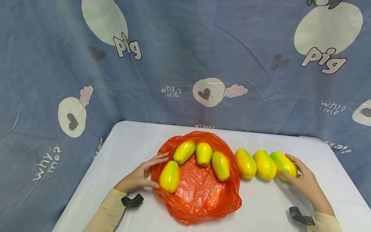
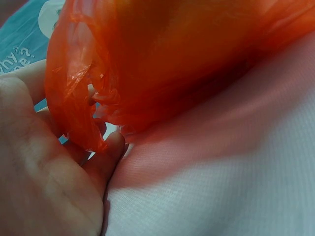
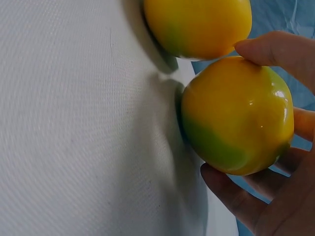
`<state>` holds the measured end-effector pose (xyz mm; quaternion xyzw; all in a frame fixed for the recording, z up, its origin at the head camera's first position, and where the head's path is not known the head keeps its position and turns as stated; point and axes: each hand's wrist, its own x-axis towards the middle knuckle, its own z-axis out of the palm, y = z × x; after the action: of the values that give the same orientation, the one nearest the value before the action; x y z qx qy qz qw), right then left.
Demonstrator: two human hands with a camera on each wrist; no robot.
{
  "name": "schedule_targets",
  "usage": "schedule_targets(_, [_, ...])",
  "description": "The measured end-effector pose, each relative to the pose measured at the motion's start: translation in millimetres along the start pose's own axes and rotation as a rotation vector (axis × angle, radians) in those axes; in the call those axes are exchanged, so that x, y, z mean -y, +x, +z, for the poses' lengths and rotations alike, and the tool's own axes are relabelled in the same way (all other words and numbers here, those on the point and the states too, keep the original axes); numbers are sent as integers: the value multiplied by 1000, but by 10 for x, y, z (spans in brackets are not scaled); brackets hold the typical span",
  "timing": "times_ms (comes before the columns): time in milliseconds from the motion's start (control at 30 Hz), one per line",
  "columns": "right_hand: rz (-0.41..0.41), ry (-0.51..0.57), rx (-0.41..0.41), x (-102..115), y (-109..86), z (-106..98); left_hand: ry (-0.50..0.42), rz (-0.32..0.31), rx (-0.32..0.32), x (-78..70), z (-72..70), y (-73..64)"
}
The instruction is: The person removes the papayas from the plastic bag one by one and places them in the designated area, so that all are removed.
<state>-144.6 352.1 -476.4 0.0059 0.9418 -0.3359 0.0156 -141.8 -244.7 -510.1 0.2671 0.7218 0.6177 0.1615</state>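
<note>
My left hand (image 1: pixel 139 175) is at the left side of a red plastic bag (image 1: pixel 197 190), holding its rim. In the left wrist view, a loose fold of the bag (image 2: pixel 74 88) lies between the thumb and the other fingers. Inside the wide-mouthed bag, several glossy yellow-green papayas (image 1: pixel 169 177) lie along the left and far sides. To the right of the bag, three more papayas stand in a row. My right hand (image 1: pixel 305 178) grips the rightmost papaya (image 1: pixel 285 164) between thumb and fingers. The right wrist view shows this papaya (image 3: pixel 236 118) close beside its neighbour (image 3: pixel 202 24).
A white cloth (image 1: pixel 261 206) covers the table. Behind it hangs a blue printed curtain (image 1: pixel 162 58), which also runs down the left side. Two papayas, one nearest the bag (image 1: pixel 245 163) and one in the middle (image 1: pixel 265 165), stand left of my right hand.
</note>
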Motion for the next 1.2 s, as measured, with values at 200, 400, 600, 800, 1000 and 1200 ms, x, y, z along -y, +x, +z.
schedule_targets(200, [-2, -6, -1, -12, -1, -3, 9, -2, -6, 7, -2, 4])
schedule_targets(400, [11, -11, 3, -15, -5, -9, 2, -7, -3, 16, 1, 4])
schedule_targets(600, [27, -20, 7, -22, -2, -9, -8, -5, 1, 15, 0, 2])
schedule_targets(800, [26, -9, 15, -13, -1, -8, -7, -5, 0, 12, 3, -3])
schedule_targets(1000, [17, -9, 24, 1, -11, -3, -16, -7, 0, 3, 11, -5])
schedule_targets(1200, [13, 2, 31, -10, -8, 0, -14, -5, 2, -1, 6, 3])
